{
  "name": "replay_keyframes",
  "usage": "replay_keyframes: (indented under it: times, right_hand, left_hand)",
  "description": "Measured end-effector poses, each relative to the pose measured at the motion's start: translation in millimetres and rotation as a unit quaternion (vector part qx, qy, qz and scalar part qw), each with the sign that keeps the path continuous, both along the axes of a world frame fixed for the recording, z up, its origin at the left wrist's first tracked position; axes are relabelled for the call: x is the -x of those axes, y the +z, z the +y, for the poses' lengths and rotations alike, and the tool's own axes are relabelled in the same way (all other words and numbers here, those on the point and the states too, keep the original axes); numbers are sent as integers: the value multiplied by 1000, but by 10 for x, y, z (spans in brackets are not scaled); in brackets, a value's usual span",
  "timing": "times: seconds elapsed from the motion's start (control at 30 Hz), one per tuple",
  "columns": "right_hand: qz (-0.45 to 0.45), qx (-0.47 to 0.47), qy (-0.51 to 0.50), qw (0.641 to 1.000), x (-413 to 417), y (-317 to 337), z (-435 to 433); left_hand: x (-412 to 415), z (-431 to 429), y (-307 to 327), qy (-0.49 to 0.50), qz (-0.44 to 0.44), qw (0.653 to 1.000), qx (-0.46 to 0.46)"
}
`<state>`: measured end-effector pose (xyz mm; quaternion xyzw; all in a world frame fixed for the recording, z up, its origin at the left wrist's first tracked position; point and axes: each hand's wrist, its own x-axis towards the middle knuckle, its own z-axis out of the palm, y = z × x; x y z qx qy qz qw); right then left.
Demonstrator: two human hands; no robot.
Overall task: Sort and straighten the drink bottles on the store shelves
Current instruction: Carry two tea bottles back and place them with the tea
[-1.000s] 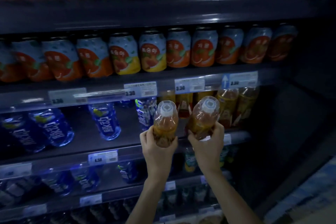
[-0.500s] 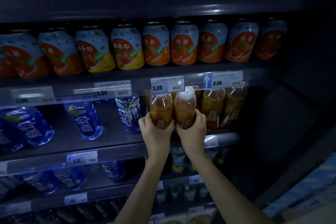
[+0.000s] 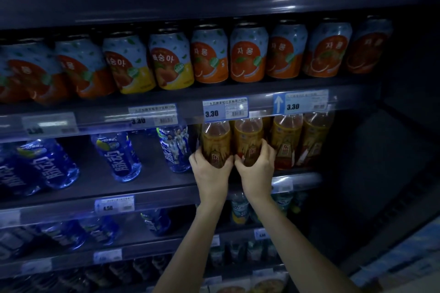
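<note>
Two amber tea bottles stand upright side by side on the middle shelf (image 3: 147, 188). My left hand (image 3: 209, 171) grips the base of the left tea bottle (image 3: 215, 140). My right hand (image 3: 258, 169) grips the base of the right tea bottle (image 3: 247, 138). Their caps are hidden behind the price rail above. Two more tea bottles (image 3: 300, 138) stand just to the right of them. Blue drink bottles (image 3: 119, 157) stand spaced apart on the same shelf to the left, some tilted.
A row of orange and peach juice cans (image 3: 209, 54) fills the shelf above. Price tags (image 3: 225, 109) hang along the rail over the tea bottles. Lower shelves hold more blue and green bottles (image 3: 239, 209). The cabinet's dark side wall (image 3: 392, 150) closes the right.
Both hands have carried the two tea bottles from in front of the shelf edge inward, tipping them from leaning toward me to upright beside the other tea bottles.
</note>
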<state>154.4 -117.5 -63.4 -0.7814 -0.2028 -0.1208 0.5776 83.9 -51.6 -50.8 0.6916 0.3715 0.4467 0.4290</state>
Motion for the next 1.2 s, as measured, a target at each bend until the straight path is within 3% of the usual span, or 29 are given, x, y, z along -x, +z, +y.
replay_keyframes:
  times: [0.23,0.7,1.2]
  right_hand:
    - [-22,7,-33,999,73,-67,-65]
    - [-2,61,-85,995,91,-8,-102]
    - [7,42,-108,993,121,-2,-122]
  left_hand:
    - [123,60,-93,-19,54,998,-23]
    - [33,-50,-63,-14,64,997,-34]
    - [-72,-147,-17,-26,55,998,-17]
